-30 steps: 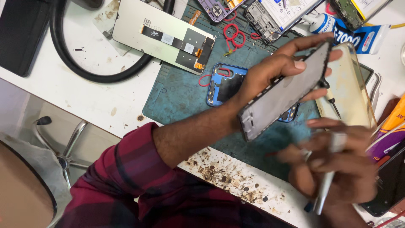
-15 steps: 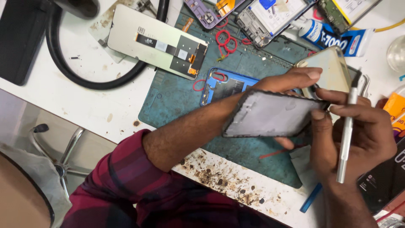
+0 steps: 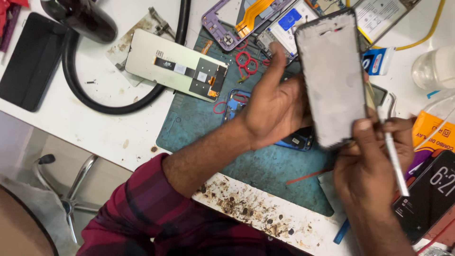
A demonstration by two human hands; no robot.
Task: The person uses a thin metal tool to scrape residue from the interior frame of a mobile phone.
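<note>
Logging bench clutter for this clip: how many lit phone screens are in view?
1: a dark phone with a lit screen at the right edge, below the right hand, which holds a slim metal tool. Others may be hidden behind the frame the left hand holds.

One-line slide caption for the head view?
Left hand tilts a phone frame upright while right hand grips silver tweezers over a green repair mat.

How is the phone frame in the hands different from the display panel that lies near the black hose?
The phone frame is held up off the bench, standing tall in the picture, by the left hand and right hand; the display panel lies flat and untouched. The frame's face is plain dusty grey; the panel shows dark patches and an orange connector. Both are flat rectangles of similar size.
</note>
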